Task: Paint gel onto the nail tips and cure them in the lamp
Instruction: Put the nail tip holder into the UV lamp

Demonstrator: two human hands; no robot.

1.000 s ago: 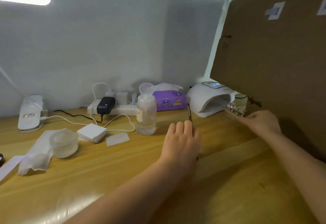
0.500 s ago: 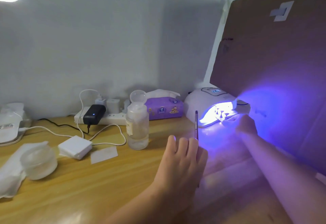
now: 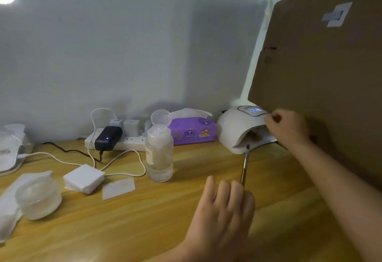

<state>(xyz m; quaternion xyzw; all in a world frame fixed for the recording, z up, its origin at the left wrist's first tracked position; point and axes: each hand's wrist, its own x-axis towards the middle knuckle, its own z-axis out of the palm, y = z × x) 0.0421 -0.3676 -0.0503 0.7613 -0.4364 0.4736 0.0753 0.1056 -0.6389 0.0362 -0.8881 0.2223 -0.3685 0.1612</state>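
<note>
The white curing lamp (image 3: 233, 129) sits at the back right of the wooden table, its light off and its top display (image 3: 255, 110) lit. Inside its opening I dimly make out the nail tips (image 3: 255, 134). My right hand (image 3: 289, 127) hovers at the lamp's top front edge beside the display, fingers curled, with nothing visible in it. My left hand (image 3: 223, 210) is low in the centre and grips a thin brush (image 3: 245, 162), whose bristle end points up toward the lamp's mouth.
A large cardboard sheet (image 3: 320, 86) leans over the lamp on the right. An open clear bottle (image 3: 159, 154), a purple tissue box (image 3: 192, 132), a power strip (image 3: 124, 144) with cables, a stack of white pads (image 3: 83, 178) and a frosted jar (image 3: 38, 197) stand to the left.
The lamp's purple light has gone out. My right hand came out of the lamp's opening and rose to its top edge. My left hand with the brush stayed roughly in place.
</note>
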